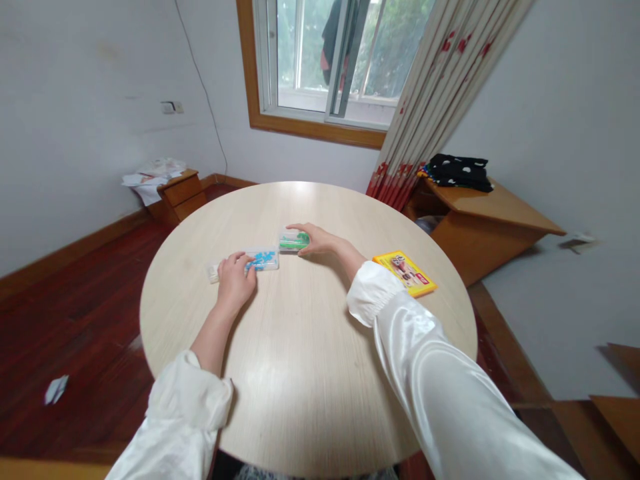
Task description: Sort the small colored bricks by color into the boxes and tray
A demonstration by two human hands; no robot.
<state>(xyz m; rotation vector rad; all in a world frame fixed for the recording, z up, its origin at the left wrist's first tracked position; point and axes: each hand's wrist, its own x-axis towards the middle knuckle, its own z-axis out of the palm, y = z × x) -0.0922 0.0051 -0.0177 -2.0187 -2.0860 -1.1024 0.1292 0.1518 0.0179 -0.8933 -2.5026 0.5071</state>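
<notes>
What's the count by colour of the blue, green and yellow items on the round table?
Blue: 1, clear case with blue
Green: 1, clear case with green
Yellow: 1, flat yellow item
Total: 3
Uncounted: the pale end beside the left hand; I can't tell if it's separate.

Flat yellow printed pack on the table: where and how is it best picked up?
I'd grip the flat yellow printed pack by its long outer edge, the right hand coming in from the person's right. It lies flat, with bare table along that edge, while the white satin sleeve crowds the inner one. Being thin, it probably suits thumb on top, fingertips low at the edge.
</notes>
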